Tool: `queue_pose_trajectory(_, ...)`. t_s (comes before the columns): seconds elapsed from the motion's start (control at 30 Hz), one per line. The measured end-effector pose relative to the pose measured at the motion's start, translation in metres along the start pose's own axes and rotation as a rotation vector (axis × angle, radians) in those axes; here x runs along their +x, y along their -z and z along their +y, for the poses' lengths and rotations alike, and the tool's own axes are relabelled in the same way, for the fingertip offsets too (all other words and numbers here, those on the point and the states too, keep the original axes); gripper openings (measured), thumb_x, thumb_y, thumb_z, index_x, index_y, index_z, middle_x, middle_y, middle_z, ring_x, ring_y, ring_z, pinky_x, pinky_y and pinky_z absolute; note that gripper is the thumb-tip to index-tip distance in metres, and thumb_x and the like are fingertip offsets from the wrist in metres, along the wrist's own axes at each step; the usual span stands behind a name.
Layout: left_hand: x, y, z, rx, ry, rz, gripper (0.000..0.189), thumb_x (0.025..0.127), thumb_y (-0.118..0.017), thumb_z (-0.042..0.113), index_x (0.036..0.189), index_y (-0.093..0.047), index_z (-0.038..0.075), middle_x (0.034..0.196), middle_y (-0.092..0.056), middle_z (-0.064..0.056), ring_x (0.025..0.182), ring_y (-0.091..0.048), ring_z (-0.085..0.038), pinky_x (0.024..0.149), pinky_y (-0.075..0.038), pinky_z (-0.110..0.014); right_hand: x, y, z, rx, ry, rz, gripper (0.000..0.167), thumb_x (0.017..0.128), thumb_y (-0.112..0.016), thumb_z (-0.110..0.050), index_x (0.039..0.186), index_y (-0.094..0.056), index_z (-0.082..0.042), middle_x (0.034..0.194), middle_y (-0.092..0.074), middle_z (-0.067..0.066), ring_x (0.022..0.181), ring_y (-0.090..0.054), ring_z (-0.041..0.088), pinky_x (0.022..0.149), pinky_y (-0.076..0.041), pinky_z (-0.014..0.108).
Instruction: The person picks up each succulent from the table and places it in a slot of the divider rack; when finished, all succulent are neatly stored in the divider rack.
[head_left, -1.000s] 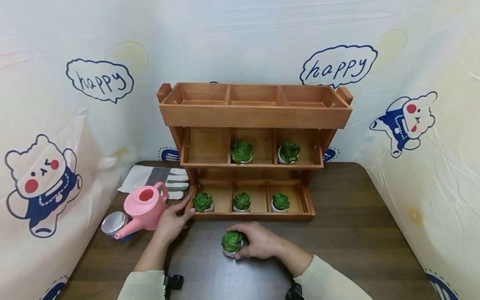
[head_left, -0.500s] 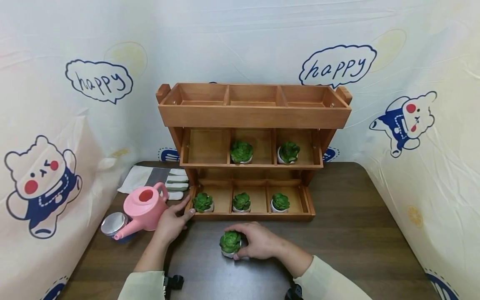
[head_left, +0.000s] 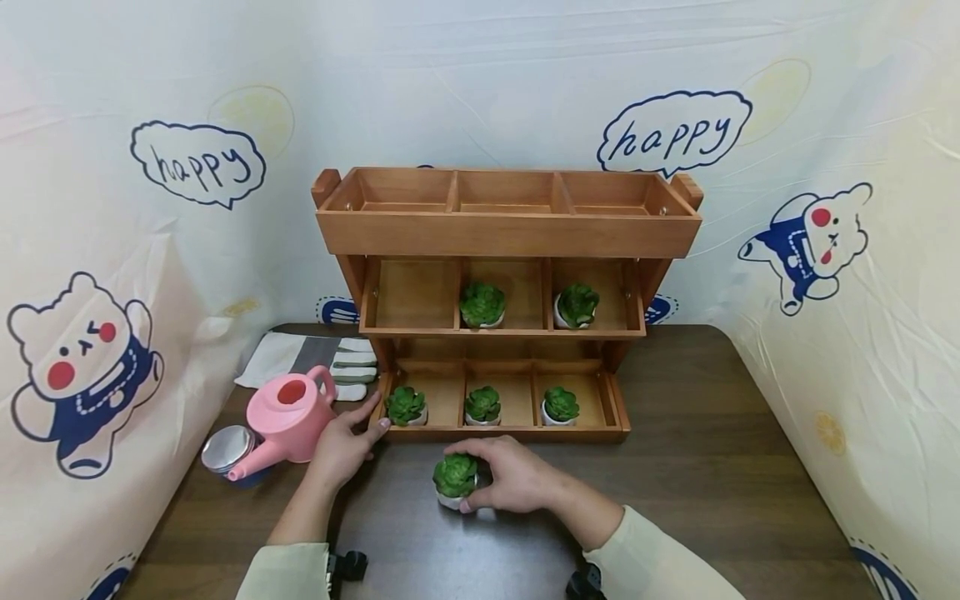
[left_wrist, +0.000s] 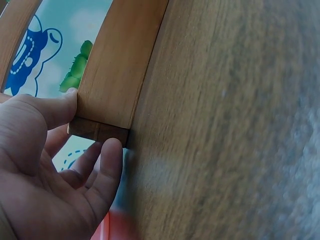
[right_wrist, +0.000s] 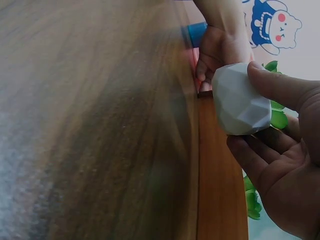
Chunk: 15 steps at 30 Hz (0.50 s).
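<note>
My right hand (head_left: 517, 477) grips a small potted succulent (head_left: 454, 477) in front of the shelf's lowest tier. Its faceted white pot (right_wrist: 240, 100) sits between thumb and fingers in the right wrist view. My left hand (head_left: 342, 448) holds the lower left front corner of a wooden tiered shelf (head_left: 510, 235), thumb on the front board (left_wrist: 117, 65) and fingers at its end. The bottom tier holds a left succulent (head_left: 406, 406), a middle succulent (head_left: 482, 405) and a right succulent (head_left: 560, 405). On the middle tier stand a centre succulent (head_left: 482, 305) and a right-hand succulent (head_left: 577, 306).
Left of the shelf, a pink watering can (head_left: 288, 417) stands close beside my left forearm. A silver-lidded blue can (head_left: 229, 450) is under its spout, and striped gloves (head_left: 307, 358) lie behind. A patterned cloth (head_left: 480, 83) hangs around the wooden table (head_left: 720, 467).
The right hand has carried the potted succulent slightly to the left and toward the shelf. My left hand keeps its place at the shelf corner.
</note>
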<state>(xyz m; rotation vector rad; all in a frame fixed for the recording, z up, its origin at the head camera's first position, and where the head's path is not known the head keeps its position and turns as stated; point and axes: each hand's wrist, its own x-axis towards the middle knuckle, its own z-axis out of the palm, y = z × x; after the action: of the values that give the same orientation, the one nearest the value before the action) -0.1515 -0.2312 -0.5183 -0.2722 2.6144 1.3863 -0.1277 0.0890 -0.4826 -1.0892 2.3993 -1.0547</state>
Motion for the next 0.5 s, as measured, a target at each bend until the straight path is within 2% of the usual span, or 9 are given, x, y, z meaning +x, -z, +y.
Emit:
queue_pose_trajectory(0.17, 0.000, 0.000, 0.000, -0.001, 0.005, -0.001, 0.070, 0.096, -0.071, 0.048, 0.159, -0.045, 0.029, 0.156, -0.045, -0.022, 0.071, -0.064, -0.027, 0.070, -0.054, -0.035, 0.002, 0.004, -0.003, 0.009, 0.002, 0.009, 0.072, 0.082, -0.090, -0.035, 0.146, -0.057, -0.029, 0.132, -0.066, -0.010, 0.111, -0.061, 0.001, 0.100, -0.048, 0.028)
queue_pose_trajectory(0.37, 0.000, 0.000, -0.001, -0.006, 0.021, -0.007, 0.072, 0.096, -0.071, 0.050, 0.159, -0.043, 0.030, 0.157, -0.044, -0.022, 0.074, -0.064, -0.026, 0.072, -0.054, -0.034, 0.005, 0.008, -0.007, -0.040, 0.005, 0.031, 0.072, 0.084, -0.087, -0.041, 0.148, -0.057, -0.026, 0.142, -0.061, -0.007, 0.123, -0.058, 0.007, 0.107, -0.045, 0.036)
queue_pose_trajectory(0.5, 0.001, 0.000, -0.001, -0.010, 0.023, -0.011, 0.072, 0.096, -0.071, 0.051, 0.159, -0.043, 0.030, 0.157, -0.043, -0.022, 0.074, -0.064, -0.026, 0.072, -0.054, -0.034, 0.006, 0.012, -0.010, -0.056, -0.007, 0.038, 0.072, 0.085, -0.086, -0.043, 0.148, -0.057, -0.024, 0.138, -0.063, -0.008, 0.118, -0.060, 0.006, 0.104, -0.047, 0.035)
